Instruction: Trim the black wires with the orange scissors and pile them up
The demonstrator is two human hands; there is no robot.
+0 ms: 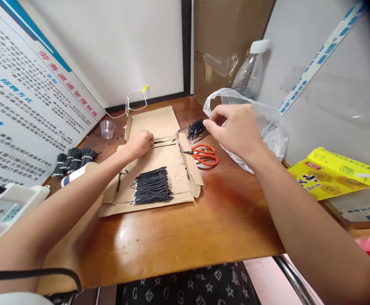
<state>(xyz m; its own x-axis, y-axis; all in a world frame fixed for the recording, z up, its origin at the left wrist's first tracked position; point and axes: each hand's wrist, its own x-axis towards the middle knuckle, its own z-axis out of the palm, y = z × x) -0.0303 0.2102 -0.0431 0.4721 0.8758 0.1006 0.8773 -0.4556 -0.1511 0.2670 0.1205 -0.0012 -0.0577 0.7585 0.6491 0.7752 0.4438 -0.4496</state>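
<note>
My left hand [141,144] is closed over the unfolded cardboard box [181,186], fingertips curled beside a few loose black wire pieces; whatever it grips is hidden. My right hand [235,127] hovers to the right with thumb and forefinger pinched, right beside a loose pile of short black wires [197,129]; anything between the fingertips is too small to make out. A neat row of black wires [152,185] with shiny tips lies on the cardboard's near part. Orange-handled scissors [204,155] rest at the cardboard's right edge, blades pointing left.
A clear plastic bag [270,127] and a plastic bottle [250,72] stand behind my right hand. Tied black bundles [75,159] and a small clear cup [107,128] sit at left. A yellow packet [331,173] is at right; a white cable [127,103] lies behind.
</note>
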